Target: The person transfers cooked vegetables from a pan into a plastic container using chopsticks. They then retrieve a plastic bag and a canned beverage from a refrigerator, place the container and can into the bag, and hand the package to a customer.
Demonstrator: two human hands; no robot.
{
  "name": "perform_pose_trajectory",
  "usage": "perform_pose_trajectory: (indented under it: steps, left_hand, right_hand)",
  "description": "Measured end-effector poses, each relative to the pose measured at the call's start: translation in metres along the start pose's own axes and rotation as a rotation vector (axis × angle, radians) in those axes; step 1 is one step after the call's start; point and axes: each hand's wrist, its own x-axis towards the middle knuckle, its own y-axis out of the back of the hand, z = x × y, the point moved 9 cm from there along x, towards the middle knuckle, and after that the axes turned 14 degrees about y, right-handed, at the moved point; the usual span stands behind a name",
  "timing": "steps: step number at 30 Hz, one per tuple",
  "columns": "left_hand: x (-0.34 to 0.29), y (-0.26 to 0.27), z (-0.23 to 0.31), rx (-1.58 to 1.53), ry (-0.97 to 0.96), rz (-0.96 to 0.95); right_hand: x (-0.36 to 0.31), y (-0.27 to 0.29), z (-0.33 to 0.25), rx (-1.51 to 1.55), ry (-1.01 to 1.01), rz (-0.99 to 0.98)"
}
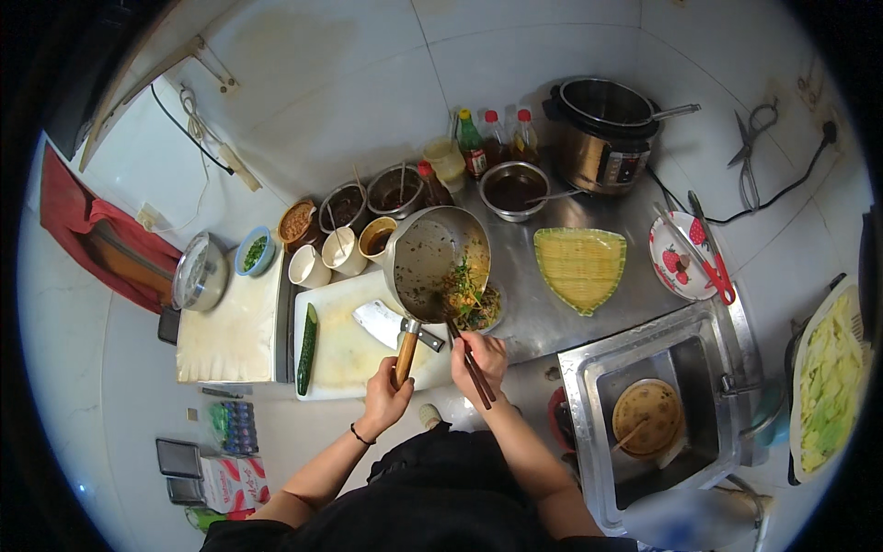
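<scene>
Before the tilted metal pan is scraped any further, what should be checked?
1. Left hand grips the wooden handle of the tilted metal pan: ok.
2. Right hand holds the dark chopsticks: ok.
3. Pan mouth over the small food-filled bowl: ok.
4. Broad steel cleaver on the white cutting board, near the pan handle: not ok.
5. Bowl's remaining room: cannot tell.

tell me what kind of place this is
Most likely a small home kitchen: a steel sink set in the counter, an electric cooker by the tiled wall, and a cutting board with a cleaver and cucumber.
</scene>
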Motion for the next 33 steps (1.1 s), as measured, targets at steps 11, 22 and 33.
perform_pose_trajectory:
  steps: [11,22,33]
  left_hand:
    - [0.005,0.003,-0.004,0.038,-0.104,0.087]
    - [0.012,0.015,0.004,0.188,-0.248,0.116]
    - [0.025,0.017,0.003,0.241,-0.332,0.14]
  right_hand:
    - [-0.006,-0.007,-0.006,0.153,-0.028,0.031]
    - [0.003,0.005,-0.004,0.263,0.1,0.01]
    - [-0.017,0.012,0.019,0.4,-0.054,-0.043]
